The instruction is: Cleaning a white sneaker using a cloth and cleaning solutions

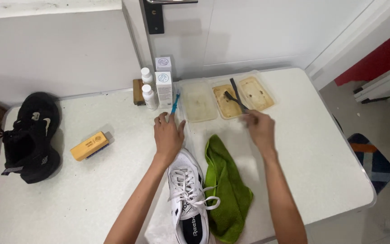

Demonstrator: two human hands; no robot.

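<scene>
The left hand lies flat and open on the toe of the white shoe, pinning it to the white table. The right hand is pinched around the handle of a dark brush whose head sits in the middle tray of murky water, at about twelve o'clock from the shoe.

To do this well, the person would likely let the bristles drip over the tray before lifting, and keep the left palm firm so the shoe does not slide.

A green cloth lies touching the shoe at three o'clock. A blue brush stands just beyond the left fingertips, with bottles and boxes at eleven o'clock. The black shoe and yellow block lie well apart at nine o'clock. Open table lies at four o'clock of the right hand, ending at the rounded right edge; the shoe's heel overhangs the near edge.
</scene>
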